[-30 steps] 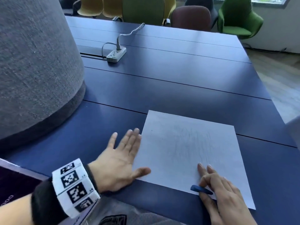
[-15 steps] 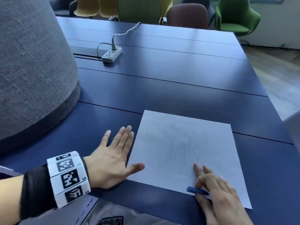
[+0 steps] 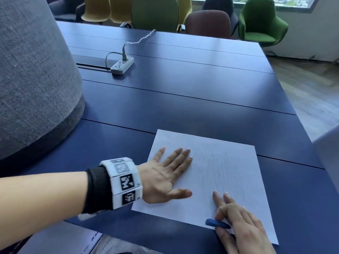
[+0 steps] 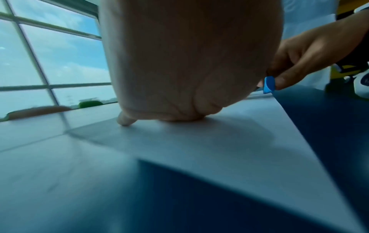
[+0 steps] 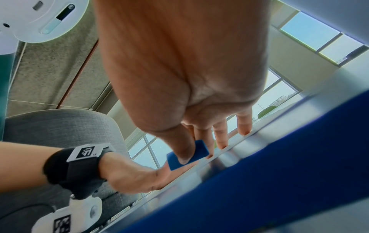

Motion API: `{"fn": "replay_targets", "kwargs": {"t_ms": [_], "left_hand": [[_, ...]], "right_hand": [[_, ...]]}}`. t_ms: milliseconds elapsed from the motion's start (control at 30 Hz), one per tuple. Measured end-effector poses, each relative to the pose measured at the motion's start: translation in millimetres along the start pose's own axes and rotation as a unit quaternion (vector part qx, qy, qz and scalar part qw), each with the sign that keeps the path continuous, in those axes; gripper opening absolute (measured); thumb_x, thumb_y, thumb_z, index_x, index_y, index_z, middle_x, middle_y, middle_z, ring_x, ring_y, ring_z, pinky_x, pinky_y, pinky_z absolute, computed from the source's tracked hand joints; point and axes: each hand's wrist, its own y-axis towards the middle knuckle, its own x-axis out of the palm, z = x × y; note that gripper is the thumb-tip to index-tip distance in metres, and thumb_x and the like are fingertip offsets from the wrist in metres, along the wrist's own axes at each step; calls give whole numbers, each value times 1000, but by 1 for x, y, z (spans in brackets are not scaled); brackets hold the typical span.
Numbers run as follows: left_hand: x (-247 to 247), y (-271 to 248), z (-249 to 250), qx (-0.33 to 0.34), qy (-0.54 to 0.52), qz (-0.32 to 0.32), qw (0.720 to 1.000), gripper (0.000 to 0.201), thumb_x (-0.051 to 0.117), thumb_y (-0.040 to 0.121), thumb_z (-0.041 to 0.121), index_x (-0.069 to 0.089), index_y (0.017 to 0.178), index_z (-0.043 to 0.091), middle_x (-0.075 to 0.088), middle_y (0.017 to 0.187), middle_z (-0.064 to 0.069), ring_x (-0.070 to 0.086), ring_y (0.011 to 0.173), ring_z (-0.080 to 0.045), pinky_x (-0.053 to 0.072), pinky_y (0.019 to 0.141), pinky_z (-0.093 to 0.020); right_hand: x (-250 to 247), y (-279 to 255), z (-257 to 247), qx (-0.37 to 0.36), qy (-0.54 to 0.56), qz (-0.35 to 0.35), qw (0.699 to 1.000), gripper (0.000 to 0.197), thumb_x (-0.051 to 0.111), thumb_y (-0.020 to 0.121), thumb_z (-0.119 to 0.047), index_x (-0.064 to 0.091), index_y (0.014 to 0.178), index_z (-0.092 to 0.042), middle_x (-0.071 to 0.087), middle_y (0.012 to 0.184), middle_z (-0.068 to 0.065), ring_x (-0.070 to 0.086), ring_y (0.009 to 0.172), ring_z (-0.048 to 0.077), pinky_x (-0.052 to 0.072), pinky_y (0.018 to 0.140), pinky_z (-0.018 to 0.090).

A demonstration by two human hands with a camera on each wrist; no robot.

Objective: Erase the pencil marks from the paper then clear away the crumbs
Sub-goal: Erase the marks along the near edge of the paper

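Observation:
A white sheet of paper (image 3: pixel 225 173) with faint pencil lines lies on the dark blue table (image 3: pixel 183 99), near its front edge. My left hand (image 3: pixel 165 177) lies flat on the sheet's left part, fingers straight and spread, the palm (image 4: pixel 179 63) pressing down. My right hand (image 3: pixel 236 222) sits at the sheet's near edge and pinches a small blue eraser (image 3: pixel 217 223) between thumb and forefinger; its other fingers (image 3: pixel 218 198) stretch onto the paper. The eraser (image 5: pixel 187 155) shows under the thumb in the right wrist view, and again (image 4: pixel 268 85) beside the left palm. No crumbs are visible.
A white power strip (image 3: pixel 122 66) with its cable lies far back on the table. A big grey fabric-covered cylinder (image 3: pixel 34 76) fills the left side. Several chairs (image 3: pixel 260 21) stand behind the far edge. A pale object (image 3: pixel 328 153) juts in at the right edge.
My left hand has slid right from the bare table onto the paper's left part. The right hand with the eraser stays at the near edge.

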Motion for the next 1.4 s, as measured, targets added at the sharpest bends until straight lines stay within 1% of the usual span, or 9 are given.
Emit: {"fn": "replay_targets", "kwargs": {"t_ms": [233,433,533,633,800,967,1167,1267,1400], "left_hand": [[6,-30,-22,-185,-84,-18,979,109,-22,56,86,-42,133,12,-52,140,-4,-46,131,-17,-20,114,-49],[18,-24,26,7,-20,-4,1000,93,-8,74,77,-34,144,22,-47,146,7,-47,131,-7,-23,114,-46],[15,-26,-1,-98,-35,-17,994,100,-14,66,80,-37,141,18,-47,146,2,-44,133,-12,-21,112,-53],[5,-28,-25,-196,-63,-14,979,110,-19,59,85,-39,138,11,-49,143,-3,-44,133,-17,-22,111,-56],[10,-31,8,-56,-11,-14,998,96,-14,67,78,-37,142,22,-47,147,3,-46,132,-12,-24,112,-50],[-10,-11,-20,-183,-12,25,983,103,-8,69,81,-36,136,8,-47,143,-7,-42,135,-20,-18,114,-54],[-19,14,-6,-16,-2,4,1000,83,10,91,70,-26,149,23,-38,152,1,-34,141,-14,-17,116,-46],[-13,5,-19,-96,1,-10,995,92,6,85,76,-28,147,17,-40,151,1,-33,141,-13,-18,114,-52],[-13,-9,-32,-212,-7,-21,977,109,-7,68,83,-30,144,8,-40,150,-5,-36,140,-18,-20,112,-58]], "right_hand": [[3,-1,2,-4,-12,21,1000,50,64,49,-18,32,81,-39,62,123,-22,13,133,-23,22,93,9],[4,-1,1,-8,-10,38,999,25,47,64,-30,31,81,-40,60,125,-24,28,130,-18,22,93,8],[3,-1,2,-12,-10,33,999,40,59,58,-23,31,81,-39,57,128,-26,32,128,-12,23,92,9],[3,-2,2,-4,-11,21,1000,50,64,49,-17,32,81,-38,59,126,-25,20,132,-22,22,93,8],[2,-2,1,2,-5,12,1000,50,63,50,-16,32,81,-39,63,122,-22,19,132,-24,23,92,8],[2,-1,2,1,-6,5,1000,51,63,49,-16,32,81,-39,62,124,-22,17,133,-23,22,92,7],[1,-2,0,8,23,15,1000,49,63,53,-15,33,82,-40,47,132,-36,23,131,-22,23,93,6],[3,-5,-1,17,32,31,999,46,63,58,-15,34,84,-41,35,138,-39,29,132,-15,22,96,7],[3,-8,-3,23,37,31,999,46,62,57,-13,34,83,-40,54,129,-30,32,131,-8,23,95,8]]}}
